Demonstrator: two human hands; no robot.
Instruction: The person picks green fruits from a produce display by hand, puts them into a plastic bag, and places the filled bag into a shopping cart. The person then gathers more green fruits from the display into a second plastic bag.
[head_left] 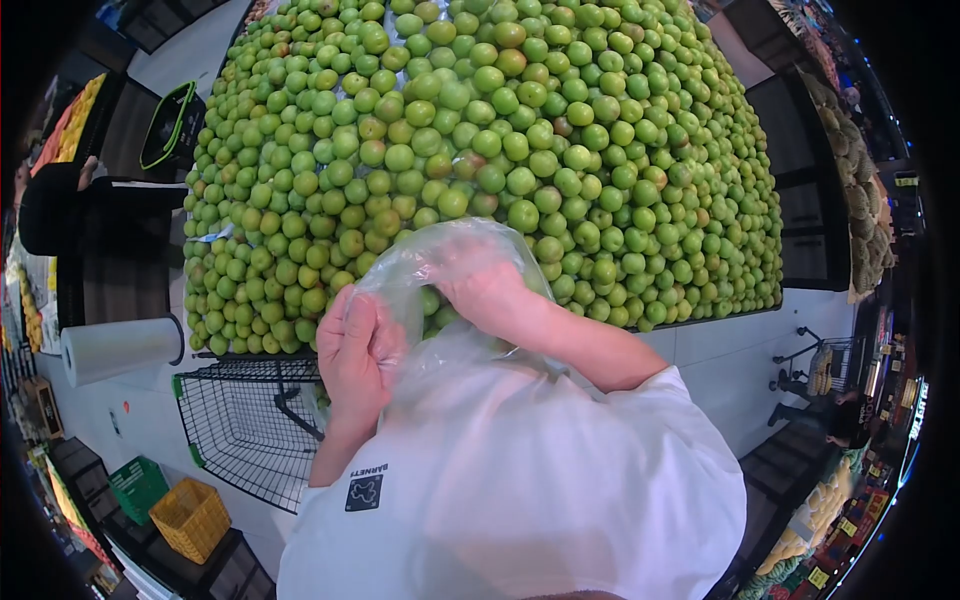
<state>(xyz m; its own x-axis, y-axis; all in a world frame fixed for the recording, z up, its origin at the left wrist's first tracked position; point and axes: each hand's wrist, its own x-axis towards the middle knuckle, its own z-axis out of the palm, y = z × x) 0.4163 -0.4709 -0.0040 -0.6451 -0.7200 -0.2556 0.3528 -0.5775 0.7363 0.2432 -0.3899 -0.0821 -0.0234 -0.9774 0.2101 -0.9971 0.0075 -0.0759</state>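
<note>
A clear plastic bag (410, 262) is spread out in front of my chest, at the near edge of a large heap of round green fruits (600, 140). My left hand (358, 340) grips the bag's left side, thumb pressed against curled fingers. My right hand (475, 280) reaches into the bag's mouth, its fingers covered by the hazy film and blurred. Whether it holds a fruit cannot be made out. Some green fruits (432, 303) show between my hands, in or behind the plastic.
A wire shopping cart (250, 420) stands at my left, below a roll of plastic bags (125, 350). A person in dark clothes (75, 210) is at the far left, near a black basket with green trim (168, 125). A yellow wicker basket (190, 520) sits lower left.
</note>
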